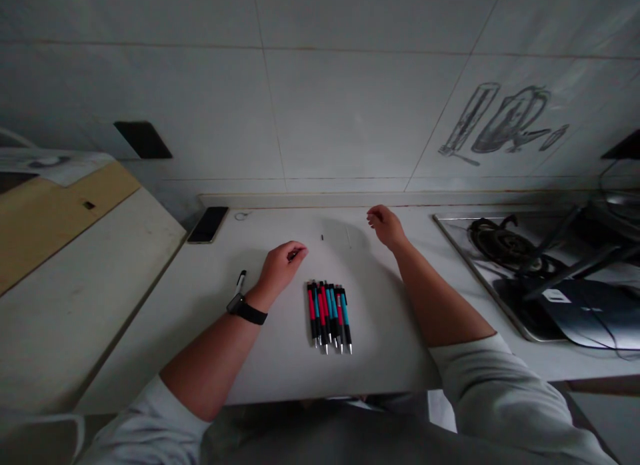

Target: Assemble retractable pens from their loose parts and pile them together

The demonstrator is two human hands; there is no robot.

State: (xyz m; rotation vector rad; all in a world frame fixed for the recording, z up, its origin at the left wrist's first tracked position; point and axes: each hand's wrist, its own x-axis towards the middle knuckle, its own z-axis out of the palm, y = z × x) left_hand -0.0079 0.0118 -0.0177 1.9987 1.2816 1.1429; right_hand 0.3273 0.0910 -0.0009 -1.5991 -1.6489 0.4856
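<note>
My left hand point(281, 266) is curled closed over the white counter, left of the pens. Something small and dark shows between its thumb and fingers, too little to name. My right hand point(386, 227) is loosely bent near the back of the counter, its fingertips slightly apart and nothing visible in them. Left of it lies a thin, pale stick point(349, 237). A tiny dark piece point(323, 237) rests between the hands. Several red and blue click pens point(329, 313) with black grips lie side by side, silver tips toward me.
A phone point(209, 225) and a small clear loop point(242, 216) lie at the back left. Behind my left wrist is a white marker with a black end point(241, 280). A gas stove point(505, 245) with a dark flat panel point(595, 311) is at right; a pale board point(85, 265) stands left.
</note>
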